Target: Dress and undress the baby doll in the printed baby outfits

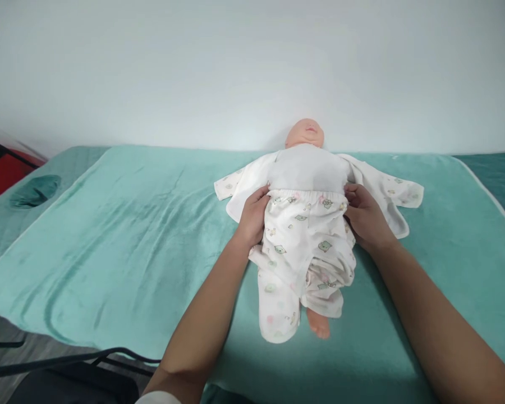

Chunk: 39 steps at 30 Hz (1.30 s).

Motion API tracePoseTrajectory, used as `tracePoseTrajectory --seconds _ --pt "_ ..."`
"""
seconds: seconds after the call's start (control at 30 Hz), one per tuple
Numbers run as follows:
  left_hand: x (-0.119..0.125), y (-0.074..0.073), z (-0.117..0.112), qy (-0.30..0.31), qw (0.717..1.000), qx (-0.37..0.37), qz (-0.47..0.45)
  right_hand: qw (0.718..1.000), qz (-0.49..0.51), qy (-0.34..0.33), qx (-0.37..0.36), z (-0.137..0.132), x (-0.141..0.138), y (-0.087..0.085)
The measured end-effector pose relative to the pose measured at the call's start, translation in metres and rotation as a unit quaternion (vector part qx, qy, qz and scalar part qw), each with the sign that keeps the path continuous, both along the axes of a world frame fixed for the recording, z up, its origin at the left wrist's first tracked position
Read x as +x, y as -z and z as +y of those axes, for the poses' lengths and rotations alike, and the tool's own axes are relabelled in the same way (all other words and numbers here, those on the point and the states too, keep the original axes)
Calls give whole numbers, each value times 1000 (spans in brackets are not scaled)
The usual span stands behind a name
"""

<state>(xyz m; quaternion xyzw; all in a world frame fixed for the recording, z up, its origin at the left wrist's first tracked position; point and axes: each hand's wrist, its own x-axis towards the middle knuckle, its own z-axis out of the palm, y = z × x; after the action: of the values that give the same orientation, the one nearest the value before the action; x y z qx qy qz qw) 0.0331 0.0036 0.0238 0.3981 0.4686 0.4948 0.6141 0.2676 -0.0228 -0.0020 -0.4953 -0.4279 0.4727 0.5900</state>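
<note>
A baby doll (305, 132) lies on its back, its head by the wall. White patterned pants (303, 235) cover its hips and legs, the waistband at the lower belly. My left hand (255, 216) pinches the waistband at its left end, and my right hand (365, 216) grips it at the right end. A bare foot (318, 324) pokes out of the bunched right pant leg; the other foot is hidden in the left one. Beneath the doll a white patterned jacket (398, 193) is spread with its sleeves out. The doll's torso (305, 168) is white.
A turquoise blanket (122, 241) with wrinkles covers the bed. At the far left the bed has a hole (34, 191), near a red item (4, 175). A black metal frame (67, 359) stands at the lower left. The white wall (193, 73) borders the bed.
</note>
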Motion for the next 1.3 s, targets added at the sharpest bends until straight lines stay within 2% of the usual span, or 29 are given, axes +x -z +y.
tracePoseTrajectory --seconds 0.37,0.57,0.67,0.8,1.0,1.2,1.3 --pt "-2 4 1 62 994 5 -89 998 56 -21 -9 -1 -2 -10" --pt "-4 8 3 92 994 10 -61 997 78 -23 -15 -2 -1 -12" --pt "-5 10 4 96 995 18 -16 998 57 -14 -20 -3 -1 -10" --pt "-5 10 5 59 998 -16 32 1000 -11 13 -25 -3 0 -4" --pt "-4 8 1 107 993 -10 -46 997 -62 9 -51 -4 -1 -5" --pt "0 8 0 80 995 17 -54 995 -92 16 -29 -2 -1 -5" --pt "2 8 0 73 996 26 -51 996 -80 -8 -28 -3 -3 -6"
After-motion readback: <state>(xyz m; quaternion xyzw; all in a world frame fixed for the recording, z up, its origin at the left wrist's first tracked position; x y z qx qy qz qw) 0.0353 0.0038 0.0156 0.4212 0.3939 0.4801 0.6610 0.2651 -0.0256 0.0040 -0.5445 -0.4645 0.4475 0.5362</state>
